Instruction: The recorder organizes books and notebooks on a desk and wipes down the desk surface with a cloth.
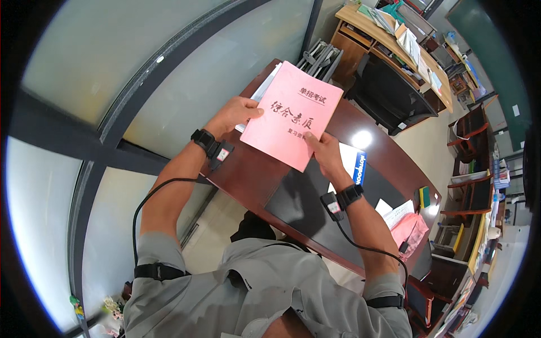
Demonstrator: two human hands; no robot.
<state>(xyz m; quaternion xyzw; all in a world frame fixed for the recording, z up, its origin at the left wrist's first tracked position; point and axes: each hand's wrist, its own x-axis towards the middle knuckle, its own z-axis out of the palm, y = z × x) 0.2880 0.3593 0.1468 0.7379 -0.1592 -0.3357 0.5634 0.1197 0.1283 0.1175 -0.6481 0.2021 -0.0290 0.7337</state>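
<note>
A pink paper-covered booklet [287,114] with dark writing on its cover is held over the far left part of a dark reddish-brown desk [245,169]. My left hand [239,114] grips its left edge, thumb on top. My right hand [327,152] pinches its lower right edge, thumb on the cover and fingers beneath. White papers [265,86] show behind the booklet's upper left side. A white and blue notebook [357,162] lies on the desk, partly hidden by my right hand and wrist.
On the desk's right are a pink cloth or bag [410,234], loose papers [399,213] and a yellow-green sponge [424,197]. A black office chair [384,88] stands beyond, by a wooden desk [380,34] with papers. Folded grey metal frames [321,59] stand behind. A frosted glass partition [219,76] runs along the left.
</note>
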